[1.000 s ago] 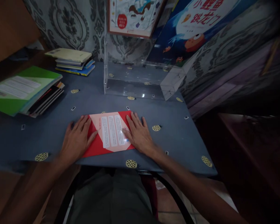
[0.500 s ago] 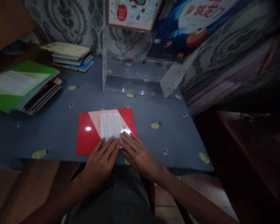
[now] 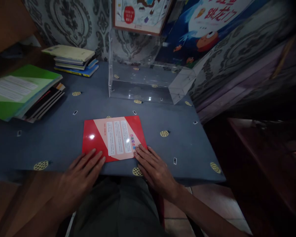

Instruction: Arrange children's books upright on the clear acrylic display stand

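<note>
We look down at two bare hands on a dark worktop (image 3: 187,148) with a pineapple print. Half a second ago the hands met at the middle of the red-and-pink book's near edge; now they have parted, and the book (image 3: 114,140) lies flat just ahead of and between them, in almost the same place. The left hand (image 3: 80,176) is palm down, fingers stretched and slightly spread, tips at the near left corner; the right hand (image 3: 158,171) lies flat, fingers side by side, over the near right corner. Neither pinches anything, so we judge the book is being smoothed or squared rather than lifted. Well beyond both hands stands a clear rack (image 3: 184,85), holding a pale picture book (image 3: 141,16) and a blue one. Ahead and left of the left hand sits a green-topped stack (image 3: 24,89).
</note>
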Available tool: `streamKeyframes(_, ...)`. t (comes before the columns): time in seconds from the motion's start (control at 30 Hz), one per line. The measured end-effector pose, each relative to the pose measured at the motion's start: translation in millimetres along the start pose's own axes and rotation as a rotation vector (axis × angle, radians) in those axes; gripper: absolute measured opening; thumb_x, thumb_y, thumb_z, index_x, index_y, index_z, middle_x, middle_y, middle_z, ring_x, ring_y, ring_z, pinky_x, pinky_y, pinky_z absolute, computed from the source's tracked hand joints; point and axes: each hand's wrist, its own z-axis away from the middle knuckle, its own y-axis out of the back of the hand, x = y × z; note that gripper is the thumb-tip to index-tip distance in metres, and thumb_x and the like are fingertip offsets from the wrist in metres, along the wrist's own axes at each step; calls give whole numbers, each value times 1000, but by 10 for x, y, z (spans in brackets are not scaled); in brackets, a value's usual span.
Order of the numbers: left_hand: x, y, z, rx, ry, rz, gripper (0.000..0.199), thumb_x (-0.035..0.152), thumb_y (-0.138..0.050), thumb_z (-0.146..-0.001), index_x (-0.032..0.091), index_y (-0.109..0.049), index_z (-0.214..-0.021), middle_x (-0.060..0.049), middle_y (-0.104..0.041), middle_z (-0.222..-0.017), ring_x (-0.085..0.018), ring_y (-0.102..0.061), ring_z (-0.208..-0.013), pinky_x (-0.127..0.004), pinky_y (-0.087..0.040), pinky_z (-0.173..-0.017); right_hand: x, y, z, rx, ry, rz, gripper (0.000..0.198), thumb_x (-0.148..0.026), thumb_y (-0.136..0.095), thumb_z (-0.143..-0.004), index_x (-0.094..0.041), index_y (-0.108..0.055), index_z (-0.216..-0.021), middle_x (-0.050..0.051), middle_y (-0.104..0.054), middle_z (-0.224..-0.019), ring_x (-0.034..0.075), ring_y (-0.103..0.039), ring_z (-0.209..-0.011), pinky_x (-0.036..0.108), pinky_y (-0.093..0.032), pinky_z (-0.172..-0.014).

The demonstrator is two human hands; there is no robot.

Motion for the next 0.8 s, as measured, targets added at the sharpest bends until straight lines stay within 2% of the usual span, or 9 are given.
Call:
streamKeyframes(0.2, -149, -163, -39, -75, 198, 21, 39, 35, -42, -104, 27, -63, -136, -14, -56, -149, -32, -63, -125, -47, -52, -95, 38, 46, -83, -56, -33, -5, 38, -21, -54, -101, -22, -59, -139, 10, -71, -130, 26, -61, -130, 55, -49, -111)
streamKeyframes(0.33, -249, -211, -106, -100, 131, -17, 43, 41, -39, -104, 24, -61, -137, -16, -60, -145, -32, -60, -129, -52, -47, -104, 57, 44, -211, -120, -54, 22, 38, -32, -64, -96, -19, -64, -132, 15, -68, -130, 30, -62, -121, 56, -50, -106)
streamKeyframes(0.43, -254, -182, -116, -84, 26, -84, 44, 34, -40, -104, 17, -55, -142, -20, -61, -142, -34, -58, -131, -52, -45, -109, 56, 9, -259, -141, -84, 70, 43, -36, -66, -94, -19, -63, -133, 18, -58, -145, 34, -54, -131, 58, -47, -106)
streamKeyframes(0.53, -254, -137, -124, -135, -46, -128, 51, 15, -40, -99, 12, -45, -149, -23, -58, -144, -35, -52, -138, -49, -44, -111, 52, -23, -273, -164, -107, 89, 45, -41, -65, -95, -22, -61, -136, 17, -52, -152, 35, -48, -137, 57, -46, -105)
streamKeyframes(0.63, -303, -94, -156, -139, -92, -151, 55, 4, -39, -92, 14, -50, -144, -20, -66, -132, -31, -60, -129, -42, -49, -105, 54, -24, -292, -150, -117, 99, 45, -41, -62, -96, -22, -60, -137, 16, -57, -147, 33, -53, -134, 58, -44, -107)
streamKeyframes(0.73, -357, -40, -180, -118, -104, -128, 49, 1, -38, -90, 18, -59, -131, -14, -72, -114, -27, -68, -110, -36, -55, -90, 76, 31, -315, -98, -121, 59, 34, -28, -57, -99, -23, -63, -132, 12, -68, -135, 28, -63, -124, 58, -42, -111)
streamKeyframes(0.8, -359, 13, -170, -126, -67, -34, 49, 0, -38, -88, 21, -60, -126, -11, -73, -106, -24, -70, -97, -33, -55, -81, 109, 112, -320, -78, -128, -12, 30, -22, -56, -98, -24, -66, -126, 9, -74, -123, 25, -69, -112, 56, -44, -112)
